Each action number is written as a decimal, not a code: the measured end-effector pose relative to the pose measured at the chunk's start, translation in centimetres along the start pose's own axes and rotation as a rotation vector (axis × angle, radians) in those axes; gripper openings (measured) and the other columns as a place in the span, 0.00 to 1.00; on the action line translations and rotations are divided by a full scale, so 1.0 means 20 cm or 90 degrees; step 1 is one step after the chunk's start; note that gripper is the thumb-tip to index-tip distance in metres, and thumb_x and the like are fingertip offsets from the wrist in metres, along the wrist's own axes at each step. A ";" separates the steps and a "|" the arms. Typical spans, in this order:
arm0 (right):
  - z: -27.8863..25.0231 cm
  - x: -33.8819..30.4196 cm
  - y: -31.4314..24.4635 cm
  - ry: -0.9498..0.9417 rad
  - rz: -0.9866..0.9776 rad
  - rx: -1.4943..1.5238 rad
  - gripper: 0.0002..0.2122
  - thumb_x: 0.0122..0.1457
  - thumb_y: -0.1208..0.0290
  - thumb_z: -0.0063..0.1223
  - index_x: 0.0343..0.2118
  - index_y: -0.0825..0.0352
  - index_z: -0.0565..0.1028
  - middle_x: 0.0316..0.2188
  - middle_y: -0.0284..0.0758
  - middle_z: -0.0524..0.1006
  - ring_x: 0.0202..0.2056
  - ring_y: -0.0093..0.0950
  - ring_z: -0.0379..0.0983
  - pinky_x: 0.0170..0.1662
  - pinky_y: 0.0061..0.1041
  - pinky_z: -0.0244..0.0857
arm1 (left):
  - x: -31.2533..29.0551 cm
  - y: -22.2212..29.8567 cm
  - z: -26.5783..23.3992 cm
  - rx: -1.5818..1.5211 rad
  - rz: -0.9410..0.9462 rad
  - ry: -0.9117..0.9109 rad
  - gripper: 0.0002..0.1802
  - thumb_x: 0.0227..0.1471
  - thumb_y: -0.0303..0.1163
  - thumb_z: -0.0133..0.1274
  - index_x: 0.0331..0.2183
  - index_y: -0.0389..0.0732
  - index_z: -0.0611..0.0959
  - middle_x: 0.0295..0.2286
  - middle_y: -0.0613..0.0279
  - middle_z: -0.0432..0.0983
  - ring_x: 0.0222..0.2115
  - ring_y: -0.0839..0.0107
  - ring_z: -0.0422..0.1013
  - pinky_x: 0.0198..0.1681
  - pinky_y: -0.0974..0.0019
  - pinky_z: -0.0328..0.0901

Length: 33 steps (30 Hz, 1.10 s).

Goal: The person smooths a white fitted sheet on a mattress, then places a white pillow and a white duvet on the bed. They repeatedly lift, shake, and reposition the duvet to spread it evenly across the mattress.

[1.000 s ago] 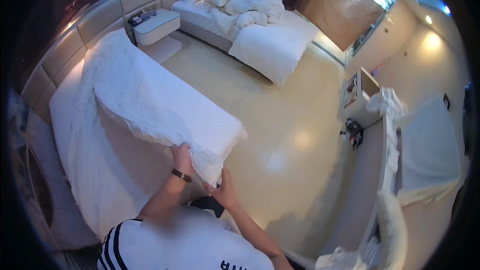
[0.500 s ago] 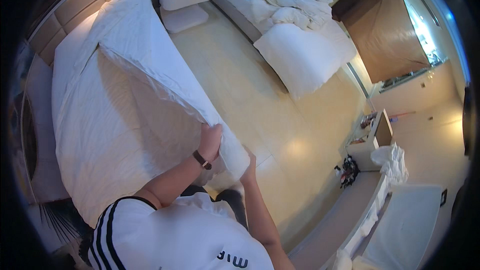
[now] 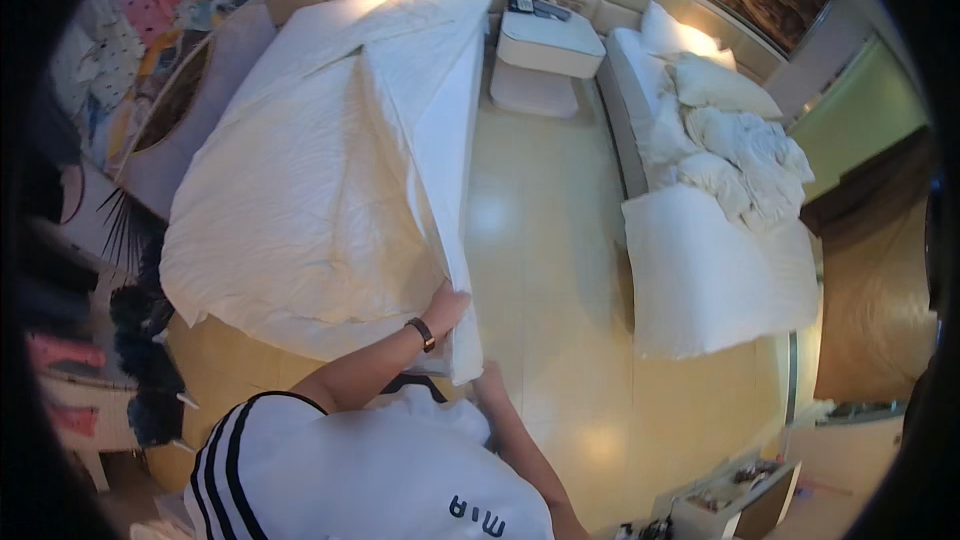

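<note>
A white duvet [image 3: 300, 180] covers the left bed, its right side folded back in a long diagonal crease. My left hand [image 3: 447, 308], with a dark watch on the wrist, is closed around the folded edge near the foot of the bed. Just below and to the right, my right hand [image 3: 490, 387] is at the duvet's hanging corner, its fingers closed on the cloth and partly hidden by it. Along the bed's right side shows a strip of white sheet [image 3: 456, 160].
Between the beds stands a white nightstand [image 3: 550, 52] with a telephone [image 3: 522, 3]. The right bed bears pillows [image 3: 722, 85] and rumpled bedding [image 3: 745, 160]. Pale tile floor [image 3: 545, 240] runs between them. Left are an armchair [image 3: 205, 155] and a white chair [image 3: 95, 410]; an open box-like unit [image 3: 735, 500] is lower right.
My view has swung to the left, bringing the whole left bed and the armchair in. Both hands keep hold of the duvet, and its edge now hangs straighter along the bed's right side.
</note>
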State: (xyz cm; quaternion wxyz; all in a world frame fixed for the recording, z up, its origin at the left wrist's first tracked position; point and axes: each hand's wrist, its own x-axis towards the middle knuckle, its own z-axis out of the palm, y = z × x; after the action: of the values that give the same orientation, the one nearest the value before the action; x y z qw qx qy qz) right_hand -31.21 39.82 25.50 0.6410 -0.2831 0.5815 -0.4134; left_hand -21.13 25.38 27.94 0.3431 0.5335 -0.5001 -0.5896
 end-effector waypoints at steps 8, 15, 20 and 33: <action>-0.45 0.15 -0.04 -0.343 0.073 -0.285 0.07 0.49 0.77 0.48 0.30 0.71 0.75 0.25 0.33 0.75 0.24 0.22 0.71 0.27 0.21 0.66 | 0.04 -0.20 0.29 0.253 -0.063 0.054 0.26 0.43 0.28 0.39 0.47 0.34 0.62 0.35 0.45 0.71 0.32 0.53 0.68 0.37 0.59 0.63; -0.77 0.57 -0.30 -0.118 0.138 -0.133 0.13 0.55 0.69 0.45 0.41 0.69 0.70 0.33 0.37 0.74 0.33 0.27 0.72 0.34 0.23 0.66 | 0.08 -0.35 0.50 0.358 -0.088 -0.019 0.23 0.44 0.30 0.42 0.45 0.33 0.63 0.34 0.36 0.70 0.37 0.45 0.66 0.41 0.53 0.61; -0.89 0.88 -0.64 -0.126 0.115 -0.274 0.15 0.54 0.64 0.47 0.40 0.69 0.70 0.33 0.37 0.74 0.34 0.27 0.71 0.35 0.26 0.67 | 0.17 -0.12 0.52 0.222 -0.276 -0.069 0.23 0.43 0.27 0.40 0.44 0.31 0.66 0.34 0.38 0.70 0.38 0.48 0.67 0.41 0.54 0.61; 0.01 2.10 -0.99 -0.226 0.178 -0.435 0.52 0.37 0.47 0.62 0.59 0.61 0.38 0.43 0.44 0.63 0.40 0.38 0.63 0.36 0.43 0.63 | 0.11 -0.12 0.47 0.194 -0.171 0.186 0.26 0.39 0.24 0.43 0.46 0.41 0.69 0.34 0.46 0.72 0.37 0.50 0.68 0.39 0.55 0.62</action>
State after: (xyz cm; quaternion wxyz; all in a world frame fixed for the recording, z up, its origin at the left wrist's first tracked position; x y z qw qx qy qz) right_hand -35.74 -6.11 20.86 0.6502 -0.4650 0.5987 -0.0504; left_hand -30.31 26.09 24.38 0.2458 0.7206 -0.4529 -0.4638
